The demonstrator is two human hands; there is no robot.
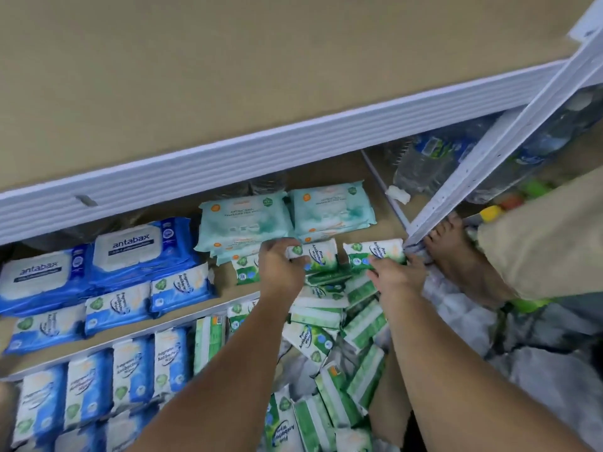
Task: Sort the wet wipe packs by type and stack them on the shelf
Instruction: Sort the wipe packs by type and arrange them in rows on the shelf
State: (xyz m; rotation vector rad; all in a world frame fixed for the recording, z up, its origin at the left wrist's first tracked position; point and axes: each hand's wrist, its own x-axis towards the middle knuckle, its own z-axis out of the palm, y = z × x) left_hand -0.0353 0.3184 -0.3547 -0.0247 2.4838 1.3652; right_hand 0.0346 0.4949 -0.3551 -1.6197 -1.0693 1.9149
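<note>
Blue takes up the whole left end of the shelf (225, 285). The big antabax packs (130, 252) sit at the back edge, the smaller blue fragrance packs (114, 308) run along the front edge, and more blue ones (130, 370) stand on the level below. Mid-shelf toward the back there are teal packs (244, 223) in two low stacks.

Just in front of those, the left hand (280, 272) has its fingers curled round one green pine pack (321, 256). Right beside it, the right hand (396, 277) pinches a second green pack (375, 251) by its near edge, close to the shelf's right front corner and the white upright (489, 158). A loose heap of green packs (342, 321) lies below the front edge, under the hands.

My guess is these are soft, squishy film pouches, light but with a bit of damp weight, and the film looks slick. I'd grab across the short width with a full-hand grip rather than by the crimped ends. They should lie flat fine, but a tall stack will probably slide.

Hard to tell:
- whether the two held packs are resting on the shelf or just above it
- the print on the teal packs, which is too blurry to read
- the green pack (243, 269) half hidden behind the left hand
- the bottles (424, 164) past the upright, which are a smear
- the bottom of the heap, which is cut off by the frame
</note>
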